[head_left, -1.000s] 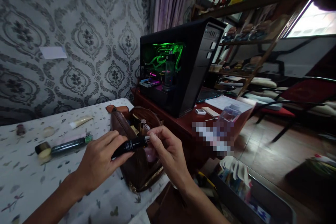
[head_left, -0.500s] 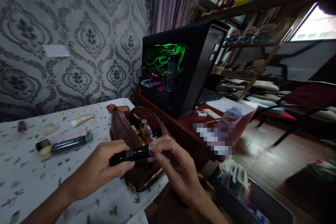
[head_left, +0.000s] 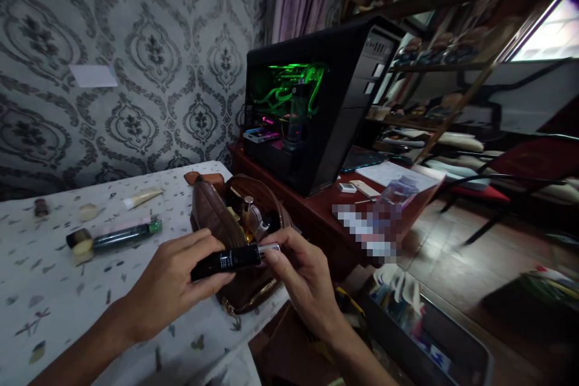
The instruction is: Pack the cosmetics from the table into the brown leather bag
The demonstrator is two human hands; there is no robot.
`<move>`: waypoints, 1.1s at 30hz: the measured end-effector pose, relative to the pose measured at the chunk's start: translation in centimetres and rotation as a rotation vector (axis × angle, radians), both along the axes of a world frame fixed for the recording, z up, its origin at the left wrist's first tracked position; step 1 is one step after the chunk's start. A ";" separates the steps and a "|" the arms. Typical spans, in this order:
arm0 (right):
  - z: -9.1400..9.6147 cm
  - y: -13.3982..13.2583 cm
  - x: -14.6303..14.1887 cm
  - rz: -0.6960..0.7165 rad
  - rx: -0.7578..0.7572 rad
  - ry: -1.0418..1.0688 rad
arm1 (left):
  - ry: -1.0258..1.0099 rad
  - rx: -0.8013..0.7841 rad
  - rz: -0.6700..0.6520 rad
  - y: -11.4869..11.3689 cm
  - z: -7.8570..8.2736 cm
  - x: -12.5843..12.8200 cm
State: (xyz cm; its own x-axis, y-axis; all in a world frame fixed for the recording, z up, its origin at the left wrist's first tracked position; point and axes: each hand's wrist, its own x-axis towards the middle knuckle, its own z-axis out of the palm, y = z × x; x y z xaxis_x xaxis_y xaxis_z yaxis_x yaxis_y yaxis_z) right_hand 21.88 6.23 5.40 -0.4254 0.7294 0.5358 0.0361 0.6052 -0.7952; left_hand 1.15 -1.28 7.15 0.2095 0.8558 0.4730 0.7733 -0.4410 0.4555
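Tube (head_left: 143,198) and green-capped bottle (head_left: 124,236) lie on the cloth-covered counter (head_left: 67,319), left of an open brown bag (head_left: 212,211). In front of the bag, the left grip (head_left: 169,280) clamps a black cylinder (head_left: 237,258); the right grip (head_left: 303,271) pinches its silver end (head_left: 272,247), the cylinder bridging the two.

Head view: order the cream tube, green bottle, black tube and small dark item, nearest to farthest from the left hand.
1. Black tube: in the left hand.
2. Green bottle: to its left.
3. Cream tube: beyond the bottle.
4. Small dark item: far left.
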 end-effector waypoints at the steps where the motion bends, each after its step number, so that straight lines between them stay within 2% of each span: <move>1: 0.1 0.0 0.1 -0.012 0.015 -0.004 | 0.026 0.047 0.005 0.0 -0.1 0.0; 5: 0.4 -0.1 0.4 -0.050 0.036 -0.020 | 0.128 0.233 0.039 0.2 -0.6 0.4; 8: 0.4 -0.3 0.3 -0.032 -0.053 0.023 | 0.154 0.309 0.053 0.6 -0.5 0.7; 11: 0.7 -0.1 0.2 -0.032 -0.120 0.115 | 0.081 0.216 0.006 1.4 0.0 0.4; 15: 1.5 1.3 0.3 -0.175 -0.056 0.205 | -0.114 0.043 -0.052 3.5 -0.2 -1.5; 17: 1.9 2.3 0.5 -0.238 -0.015 0.237 | -0.035 0.022 -0.010 4.7 -1.0 -2.7; 20: 2.3 3.9 0.6 -0.304 0.052 0.242 | 0.188 0.015 0.025 5.8 -2.7 -4.0; 22: 2.5 5.0 0.5 -0.323 0.098 0.209 | 0.231 0.038 0.032 5.8 -3.9 -4.3; 26: 3.1 7.1 -0.6 -0.300 0.198 0.034 | 0.147 0.113 0.077 5.6 -5.5 -4.2; 33: 3.7 10.5 -3.6 -0.282 0.444 -0.346 | 0.044 0.172 0.100 5.9 -7.0 -3.9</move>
State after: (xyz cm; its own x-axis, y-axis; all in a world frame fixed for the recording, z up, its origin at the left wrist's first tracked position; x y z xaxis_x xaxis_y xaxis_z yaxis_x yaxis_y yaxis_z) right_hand 18.25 16.69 9.08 -0.4520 0.5783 0.6792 0.4524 0.8048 -0.3841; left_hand -2.78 4.62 0.12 0.1508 0.7808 0.6063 0.8348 -0.4291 0.3449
